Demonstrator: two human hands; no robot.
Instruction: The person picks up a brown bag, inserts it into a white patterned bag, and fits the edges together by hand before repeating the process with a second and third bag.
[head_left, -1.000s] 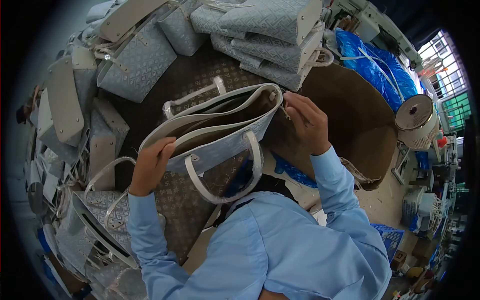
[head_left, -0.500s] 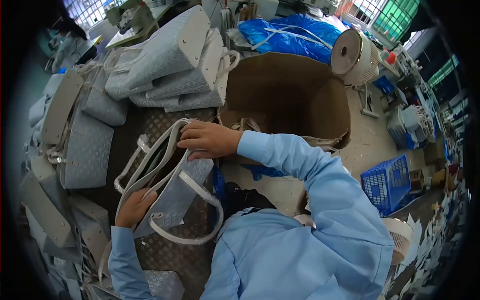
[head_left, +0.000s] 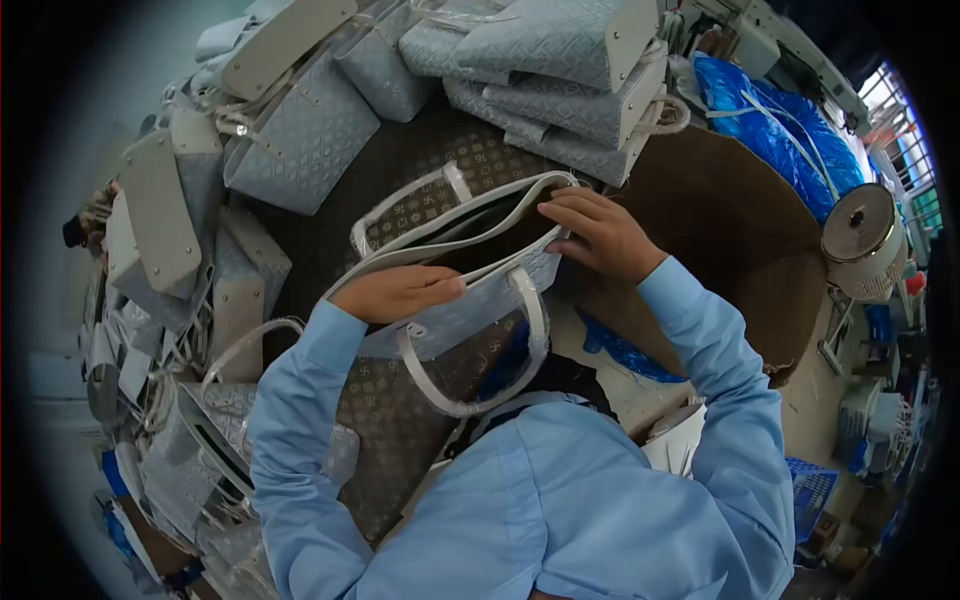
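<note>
A pale grey handbag (head_left: 480, 305) with an embossed pattern lies before me, its mouth open and its inside dark. Its white-edged rim runs between my two hands. At the left end, my left hand (head_left: 395, 292) is closed over the near rim. My right hand (head_left: 608, 238) pinches the rim at the right end corner, fingertips on top. A plastic-wrapped handle (head_left: 538, 335) hangs from the near side towards my body. The other handle (head_left: 398, 208) sticks out on the far side. Beneath the bag is a brown patterned surface (head_left: 385, 405).
Similar grey bags (head_left: 560, 120) are stacked at the far side, and more bags (head_left: 310, 130) crowd the left. A big cardboard box (head_left: 770, 345) stands right of my right hand. Beyond it are blue plastic wrapping (head_left: 735, 100) and a fan (head_left: 860, 240). At far left is another person (head_left: 95, 215).
The view has swung left, so the stack, box and fan appear further right. The handbag now lies more crosswise in view. Both hands still hold its rim.
</note>
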